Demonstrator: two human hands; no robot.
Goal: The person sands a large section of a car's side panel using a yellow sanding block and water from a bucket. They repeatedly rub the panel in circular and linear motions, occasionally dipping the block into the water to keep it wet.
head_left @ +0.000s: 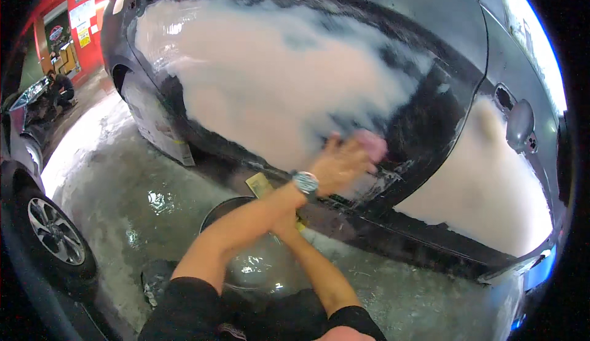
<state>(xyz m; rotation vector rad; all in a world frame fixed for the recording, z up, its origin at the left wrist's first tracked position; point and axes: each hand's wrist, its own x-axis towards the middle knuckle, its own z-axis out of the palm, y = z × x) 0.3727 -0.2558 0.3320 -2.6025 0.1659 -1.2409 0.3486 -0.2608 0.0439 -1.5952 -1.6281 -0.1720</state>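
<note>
My left hand (341, 168), with a watch on its wrist, reaches across to the lower part of a dark car door panel. Under its fingers a small pink pad (371, 145) is pressed to the surface. Much of the door carries smoothed pinkish-white filler (258, 83), with dark patches near the pad. Below my left forearm, my right hand (284, 223) is mostly hidden. A flat yellow block (259, 185) sticks out beside it, and more yellow shows on its other side; the grip itself is covered. Beneath both arms sits a dark round tub (204, 221) with glinting water.
A second filler patch (485, 181) covers the panel to the right, below a door mirror (521, 126). Wet concrete (141, 199) lies between this car and another car's wheel (56, 231) at left. A person (61, 89) crouches in the far left background. Paper (157, 117) masks the wheel area.
</note>
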